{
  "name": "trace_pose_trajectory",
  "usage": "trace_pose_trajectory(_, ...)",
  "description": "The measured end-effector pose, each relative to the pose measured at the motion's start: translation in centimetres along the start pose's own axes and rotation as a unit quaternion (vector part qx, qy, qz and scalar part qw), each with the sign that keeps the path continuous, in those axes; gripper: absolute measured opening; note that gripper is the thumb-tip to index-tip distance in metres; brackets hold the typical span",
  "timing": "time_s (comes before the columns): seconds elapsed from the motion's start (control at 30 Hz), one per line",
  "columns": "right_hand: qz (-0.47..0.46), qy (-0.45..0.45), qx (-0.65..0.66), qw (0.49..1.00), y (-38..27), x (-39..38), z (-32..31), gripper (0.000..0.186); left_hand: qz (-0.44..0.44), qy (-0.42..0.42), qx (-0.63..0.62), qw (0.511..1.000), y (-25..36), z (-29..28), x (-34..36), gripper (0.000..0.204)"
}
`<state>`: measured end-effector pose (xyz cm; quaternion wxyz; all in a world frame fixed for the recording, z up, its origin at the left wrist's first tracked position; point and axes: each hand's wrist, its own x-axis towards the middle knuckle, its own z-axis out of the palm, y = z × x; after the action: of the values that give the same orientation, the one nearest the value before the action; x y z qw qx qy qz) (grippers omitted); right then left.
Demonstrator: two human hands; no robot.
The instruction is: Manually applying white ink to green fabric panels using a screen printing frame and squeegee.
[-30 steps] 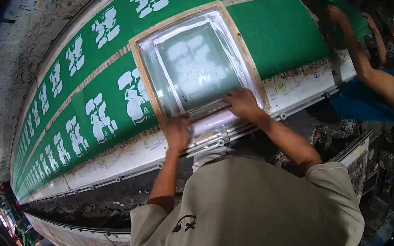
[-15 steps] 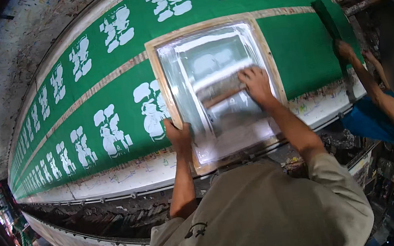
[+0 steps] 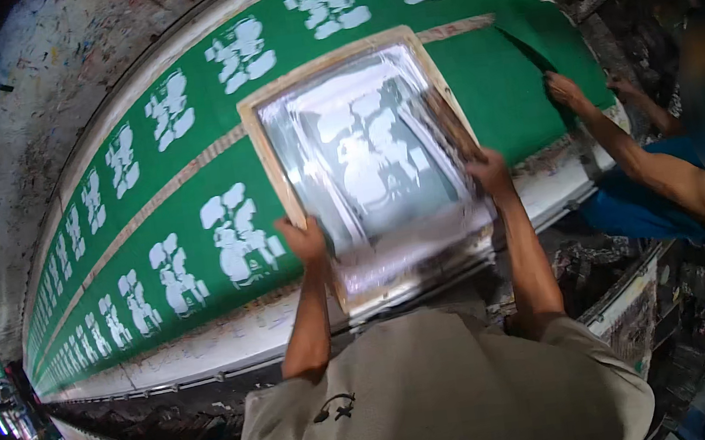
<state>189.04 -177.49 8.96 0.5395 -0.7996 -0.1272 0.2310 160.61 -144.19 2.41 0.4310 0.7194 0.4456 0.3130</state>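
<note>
A wooden-framed printing screen (image 3: pixel 257 135) is tilted over green fabric (image 3: pixel 521 85) on a long table, with white shapes visible through its mesh. My left hand (image 3: pixel 306 241) is closed on the frame's left rail, near its lower part. On the opposite rail, my right hand (image 3: pixel 490 173) is closed, its fingers by the lower end of a squeegee (image 3: pixel 446 125). The squeegee lies along the inside right of the screen; whether my fingers also hold it is blurred. White prints (image 3: pixel 240 234) run in rows left of the screen and along the far side.
To the right, a co-worker in a blue top (image 3: pixel 656 183) reaches over the green fabric, one hand (image 3: pixel 566 92) at a dark strip. A pale strip (image 3: pixel 212 152) divides the fabric lengthwise. A metal rail (image 3: pixel 213 376) follows the table's near edge.
My right hand has gone from the squeegee across the screen's middle to the right rail. The squeegee now lies along the right side. White shapes appear under the mesh, and the view has shifted.
</note>
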Motion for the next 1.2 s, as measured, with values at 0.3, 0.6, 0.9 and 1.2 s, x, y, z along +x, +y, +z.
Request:
trace_pose_trajectory(0.3, 0.029, 0.052, -0.084, 0.995, 6.3, 4.7, -16.4, 0.038, 0.0, 0.013, 0.07, 0.997, 8.5, 14.1, -7.6, 0.035)
trace_pose_trajectory(0.6, 0.003, 0.087, -0.269, 0.959, 5.6, 0.0, -13.2, 0.059, 0.128, -0.031, 0.222, 0.966, 9.5, 12.2, -6.9, 0.049)
trace_pose_trajectory(0.9, -0.398, -0.114, -0.379, 0.828, -9.1, 26.1, -2.5, 0.013, 0.289, -0.167, 0.112, 0.936, 17.5, 22.1, 13.5, 0.035)
trace_pose_trajectory(1.2, -0.272, -0.118, -0.476, 0.828, 3.1, 6.1, -5.9, 0.019, 0.197, -0.156, 0.193, 0.948, 12.5, 17.1, -11.1, 0.041)
